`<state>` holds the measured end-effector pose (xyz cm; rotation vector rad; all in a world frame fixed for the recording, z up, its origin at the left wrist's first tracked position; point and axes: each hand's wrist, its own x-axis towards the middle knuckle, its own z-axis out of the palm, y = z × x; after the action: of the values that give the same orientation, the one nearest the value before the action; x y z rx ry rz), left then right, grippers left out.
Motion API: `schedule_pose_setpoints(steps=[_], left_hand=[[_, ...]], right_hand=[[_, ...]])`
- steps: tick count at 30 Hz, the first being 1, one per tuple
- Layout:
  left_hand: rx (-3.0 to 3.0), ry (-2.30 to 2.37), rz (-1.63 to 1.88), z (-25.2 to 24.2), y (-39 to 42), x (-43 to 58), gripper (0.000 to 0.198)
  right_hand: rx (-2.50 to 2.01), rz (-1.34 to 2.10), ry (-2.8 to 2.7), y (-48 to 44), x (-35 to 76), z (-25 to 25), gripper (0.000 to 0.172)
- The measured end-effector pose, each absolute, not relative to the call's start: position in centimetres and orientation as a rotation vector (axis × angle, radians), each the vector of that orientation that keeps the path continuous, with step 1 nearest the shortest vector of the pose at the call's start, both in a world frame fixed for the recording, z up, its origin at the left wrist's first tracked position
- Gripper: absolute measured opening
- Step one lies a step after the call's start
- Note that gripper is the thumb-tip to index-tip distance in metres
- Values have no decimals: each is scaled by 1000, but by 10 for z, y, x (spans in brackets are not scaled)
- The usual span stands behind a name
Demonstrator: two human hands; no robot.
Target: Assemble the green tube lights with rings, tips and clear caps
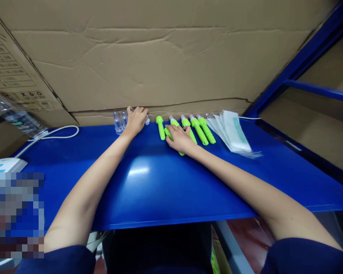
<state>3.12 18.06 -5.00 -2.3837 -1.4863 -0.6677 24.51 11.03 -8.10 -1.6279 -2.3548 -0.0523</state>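
Observation:
Small clear plastic bottles [118, 123] stand in a short row at the back of the blue table. My left hand [135, 121] reaches over the right part of this row, its fingers bent around a bottle top that they mostly hide. To the right lie several bright green plastic handles [200, 131], some with clear tips pointing to the back. My right hand [179, 137] is closed over one of them, whose green shows beside the fingers and under the palm. Between my hands lies a single green handle with a rounded head [160, 127], touched by neither.
Flat clear plastic bags [234, 133] with printing lie fanned out at the right. Cardboard [160, 68] walls the back. On the left are a large clear water bottle [20, 120], a white cable [71, 131] and a white power strip [8, 164]. A blue metal frame [297, 57] rises at the right.

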Motion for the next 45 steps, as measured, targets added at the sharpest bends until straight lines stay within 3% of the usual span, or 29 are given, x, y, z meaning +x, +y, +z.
schedule_pose_setpoints(steps=[7, 14, 28, 38, 45], left_hand=[[-2392, -1469, -729, -49, 172, 25, 19], [-2412, -1429, -677, -57, 152, 13, 29], [-2456, -1402, -810, -70, 138, -5, 27], [-2338, -1567, -1327, -81, 130, -2, 30], [-2306, -1491, -1547, -79, 127, -1, 37]], right_hand=[[-1609, -27, -2344, 111, 246, -81, 58], [-1610, -1, -2328, 111, 244, -82, 59], [-1632, -83, -2355, 114, 245, -84, 58], [-1616, 48, -2215, 118, 249, -88, 63], [-1453, -39, -2165, 111, 246, -82, 63]])
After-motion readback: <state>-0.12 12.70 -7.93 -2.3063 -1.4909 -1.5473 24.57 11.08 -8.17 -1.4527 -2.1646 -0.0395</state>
